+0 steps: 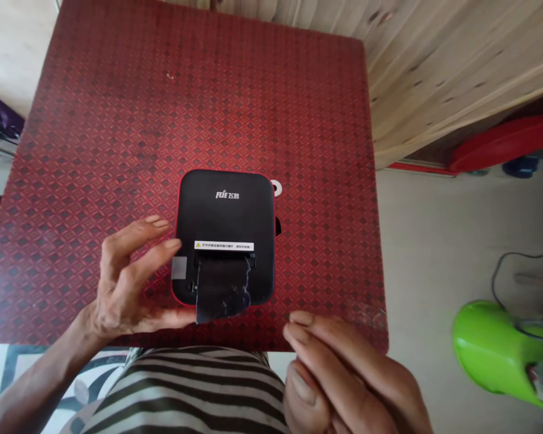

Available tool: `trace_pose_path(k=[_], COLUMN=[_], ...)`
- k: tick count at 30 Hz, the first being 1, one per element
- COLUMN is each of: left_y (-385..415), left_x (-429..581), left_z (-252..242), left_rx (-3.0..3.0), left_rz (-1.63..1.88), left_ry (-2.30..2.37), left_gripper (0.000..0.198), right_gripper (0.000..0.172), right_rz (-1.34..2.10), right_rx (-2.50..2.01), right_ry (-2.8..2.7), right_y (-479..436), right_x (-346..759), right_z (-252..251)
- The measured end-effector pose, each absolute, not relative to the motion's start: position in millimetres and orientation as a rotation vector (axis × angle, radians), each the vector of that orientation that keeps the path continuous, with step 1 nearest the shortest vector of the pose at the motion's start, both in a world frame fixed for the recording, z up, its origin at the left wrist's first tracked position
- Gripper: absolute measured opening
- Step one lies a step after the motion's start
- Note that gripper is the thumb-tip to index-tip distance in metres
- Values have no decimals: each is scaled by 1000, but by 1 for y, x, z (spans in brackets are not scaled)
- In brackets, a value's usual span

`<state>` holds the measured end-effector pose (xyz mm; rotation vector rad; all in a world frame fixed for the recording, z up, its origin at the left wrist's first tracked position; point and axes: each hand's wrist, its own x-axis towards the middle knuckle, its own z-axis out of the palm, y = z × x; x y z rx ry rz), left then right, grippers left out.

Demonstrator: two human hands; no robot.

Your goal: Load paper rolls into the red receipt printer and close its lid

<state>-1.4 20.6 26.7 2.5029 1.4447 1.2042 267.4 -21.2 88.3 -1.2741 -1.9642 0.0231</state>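
Head view: left hand is touching the black, red-rimmed rounded-square printer beside its protruding dark strip; right hand is hovering apart, unclasped.

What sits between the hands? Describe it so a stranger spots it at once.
On the red patterned table, near its front edge, lies a rounded black box. Its white logo, white warning label and hanging black flap set it apart.
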Motion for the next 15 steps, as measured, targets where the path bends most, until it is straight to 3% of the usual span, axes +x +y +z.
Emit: trace_pose_path(k=[8,15], left_y=[13,17], left_x=[1,5], left_z=[12,9], left_rx=[2294,2341], left_rz=[1249,1258], left_ry=[1569,1497], left_gripper=[84,108], right_gripper=[37,68], right_rz=[-48,191], right_rx=[-1214,-1312], right_ry=[-1874,-1751], right_y=[3,21], right_x=[273,260], right_z=[63,51])
